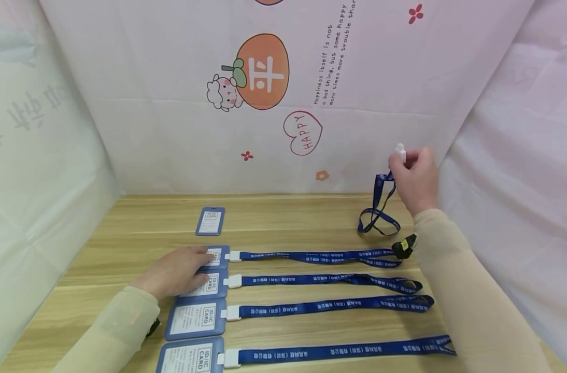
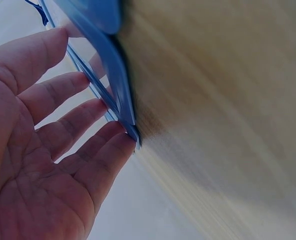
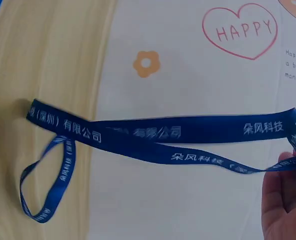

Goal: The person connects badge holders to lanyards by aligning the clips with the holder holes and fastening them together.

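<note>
My left hand [image 1: 178, 269] rests with relaxed, spread fingers on the upper two attached blue ID card holders. Its fingertips lie on the top card holder [image 1: 217, 258] and the second card holder [image 1: 213, 284]. In the left wrist view, the fingers [image 2: 70, 125] meet the holders' blue edge. Raised at the right, my right hand [image 1: 419, 181] pinches the white clip [image 1: 400, 151] of a loose blue lanyard [image 1: 379, 189]. The lanyard's strap [image 3: 213, 129] hangs down, and its lower loop reaches the wooden table.
A loose card holder [image 1: 211, 221] without a strap lies behind the row. Two more holders, the third [image 1: 196, 319] and the nearest [image 1: 190, 357], have lanyards [image 1: 330, 306] stretched rightward. White printed cloth [image 1: 195, 150] walls in the wooden table [image 1: 288, 223] at back and sides.
</note>
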A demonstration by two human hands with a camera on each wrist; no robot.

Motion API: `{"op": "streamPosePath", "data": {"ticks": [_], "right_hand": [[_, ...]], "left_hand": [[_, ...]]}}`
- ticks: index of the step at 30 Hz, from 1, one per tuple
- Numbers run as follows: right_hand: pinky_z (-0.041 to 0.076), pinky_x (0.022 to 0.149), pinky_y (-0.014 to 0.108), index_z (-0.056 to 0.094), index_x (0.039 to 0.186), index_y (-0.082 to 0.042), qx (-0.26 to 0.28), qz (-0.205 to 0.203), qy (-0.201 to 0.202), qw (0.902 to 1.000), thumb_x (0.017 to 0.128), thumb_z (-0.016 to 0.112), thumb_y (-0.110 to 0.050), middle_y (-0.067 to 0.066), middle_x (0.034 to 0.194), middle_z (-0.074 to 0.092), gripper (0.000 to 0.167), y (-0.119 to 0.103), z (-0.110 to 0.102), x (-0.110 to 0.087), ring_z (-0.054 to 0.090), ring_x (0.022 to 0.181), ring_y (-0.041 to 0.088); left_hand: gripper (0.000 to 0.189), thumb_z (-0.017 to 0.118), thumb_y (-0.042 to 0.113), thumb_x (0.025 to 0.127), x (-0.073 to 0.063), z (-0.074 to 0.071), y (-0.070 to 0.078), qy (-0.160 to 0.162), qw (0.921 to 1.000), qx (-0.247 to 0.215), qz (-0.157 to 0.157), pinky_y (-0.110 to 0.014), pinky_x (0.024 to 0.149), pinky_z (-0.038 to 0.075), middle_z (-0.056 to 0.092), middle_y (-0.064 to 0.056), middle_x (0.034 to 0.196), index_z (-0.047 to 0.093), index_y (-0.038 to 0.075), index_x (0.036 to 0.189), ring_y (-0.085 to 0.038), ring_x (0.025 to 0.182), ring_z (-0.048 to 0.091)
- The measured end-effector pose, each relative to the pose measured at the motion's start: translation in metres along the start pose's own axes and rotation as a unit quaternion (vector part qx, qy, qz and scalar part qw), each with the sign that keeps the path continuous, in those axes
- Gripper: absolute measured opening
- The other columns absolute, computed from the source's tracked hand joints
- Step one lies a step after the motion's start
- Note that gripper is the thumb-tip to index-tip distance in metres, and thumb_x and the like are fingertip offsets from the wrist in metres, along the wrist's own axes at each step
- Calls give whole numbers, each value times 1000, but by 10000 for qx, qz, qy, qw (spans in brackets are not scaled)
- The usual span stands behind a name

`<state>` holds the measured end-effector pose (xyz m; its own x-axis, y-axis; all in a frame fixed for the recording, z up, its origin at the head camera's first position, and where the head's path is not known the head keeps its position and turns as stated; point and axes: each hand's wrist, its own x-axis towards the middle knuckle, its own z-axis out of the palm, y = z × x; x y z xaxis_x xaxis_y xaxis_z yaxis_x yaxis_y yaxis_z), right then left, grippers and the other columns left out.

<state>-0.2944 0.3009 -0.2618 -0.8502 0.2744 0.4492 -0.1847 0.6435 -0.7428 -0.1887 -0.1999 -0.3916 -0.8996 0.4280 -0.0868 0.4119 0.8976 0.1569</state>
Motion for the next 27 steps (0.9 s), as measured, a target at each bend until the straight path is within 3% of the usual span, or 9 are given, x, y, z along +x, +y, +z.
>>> {"op": "streamPosePath", "data": {"ticks": [6, 14, 21, 27], "right_hand": [[52, 68, 18, 51, 114, -18, 192, -29, -421, 9989, 102, 56, -42, 1, 104, 67, 27, 5, 14, -9, 65, 89, 9], [59, 70, 16, 49, 118, -10, 643, -97, -837, 9944, 102, 59, -33, 9, 105, 63, 29, 11, 27, -18, 74, 78, 6], [54, 66, 21, 49, 123, -5, 196, -176, -1310, 9910, 104, 61, -34, 12, 106, 65, 37, 18, 38, -28, 68, 83, 12], [43, 48, 27, 48, 123, -5, 270, -197, -1734, 9843, 104, 62, -34, 9, 92, 65, 38, 18, 52, -36, 51, 63, 12]], "left_hand": [[49, 73, 31, 97, -1, 0, 1, -34, 10000, -4, -55, -62, 113, 46, 58, -20, 149, 66, 10, 140, -44, 137, 55], [50, 73, 31, 97, 0, -1, 1, -42, 9999, -58, -70, -61, 114, 45, 57, -20, 150, 65, 10, 142, -44, 138, 54], [50, 74, 31, 96, 0, 0, 1, 3, 10000, -43, -39, -62, 113, 46, 58, -21, 149, 65, 9, 141, -44, 137, 54], [50, 74, 31, 96, -1, 0, 0, 27, 10000, -33, -5, -61, 113, 46, 58, -21, 149, 65, 9, 141, -44, 137, 55]]}}
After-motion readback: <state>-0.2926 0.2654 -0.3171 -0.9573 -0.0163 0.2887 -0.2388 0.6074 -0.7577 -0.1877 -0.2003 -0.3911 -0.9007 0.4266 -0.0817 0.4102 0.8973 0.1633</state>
